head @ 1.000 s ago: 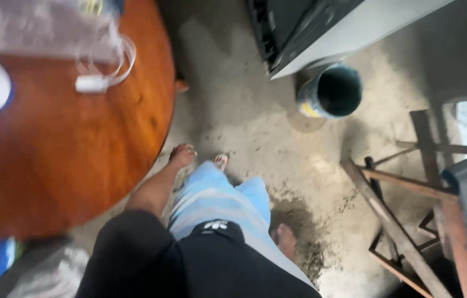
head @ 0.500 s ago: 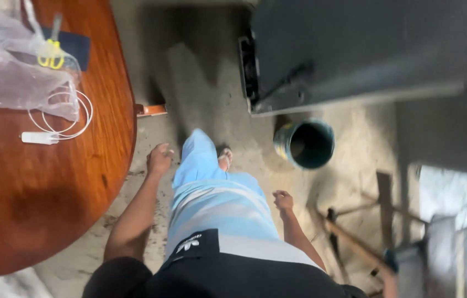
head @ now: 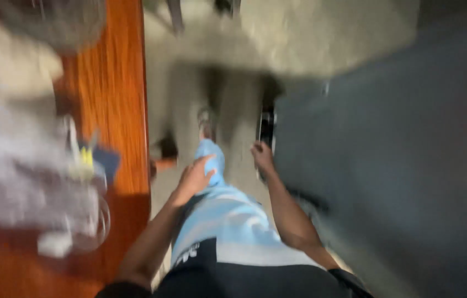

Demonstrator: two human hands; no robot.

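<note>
Both hands hang loose and hold nothing, the left hand (head: 194, 179) brushing the light-blue trouser leg (head: 219, 212), the right hand (head: 262, 157) free, wooden table (head: 120, 99) at nine o'clock, dark cabinet (head: 399, 165) at three.

- To your left you are passing a reddish wooden table (head: 115, 99), its straight edge running up the view.
- Lying on it, you are seeing a blurred clear plastic bag (head: 18, 182), a white cable (head: 100, 221) with a small white plug (head: 54, 244), and something yellow (head: 86, 157) beside a dark blue object (head: 106, 161).
- Under you, the rough grey concrete floor (head: 233, 121) is showing between the table and a large dark surface (head: 388, 165).
</note>
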